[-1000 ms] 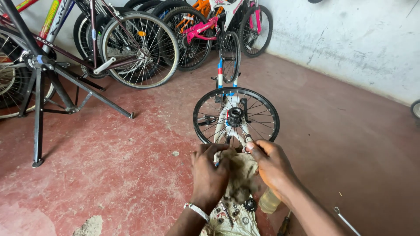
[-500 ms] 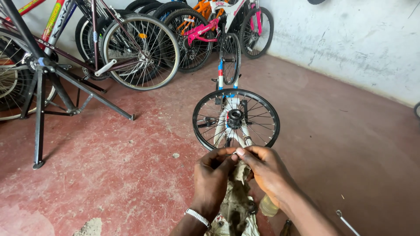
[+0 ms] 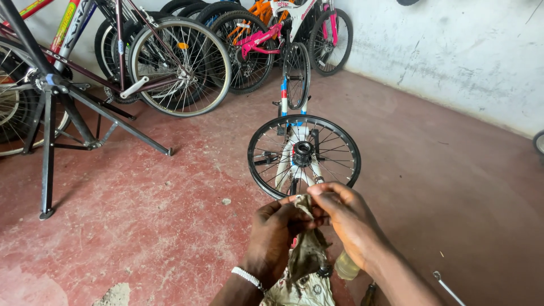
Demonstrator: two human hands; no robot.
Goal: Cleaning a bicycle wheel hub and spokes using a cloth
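My left hand and my right hand are held together low in the middle of the view, both pinching a dirty grey-brown rag that hangs down between them. A small part seems wrapped in the top of the rag; I cannot make out what it is. Just beyond my hands a small bicycle stands upside down, its black spoked wheel with a dark hub facing me and a second wheel behind it. A beaded white bracelet sits on my left wrist.
A black repair stand holds a bicycle at the left. Several bicycles lean along the back wall. A metal tool lies on the red floor at lower right. A pale bottle shows under my right forearm.
My hands have drawn closer together and slightly toward me, bunching the rag between the fingertips. The upturned bicycle has not moved.
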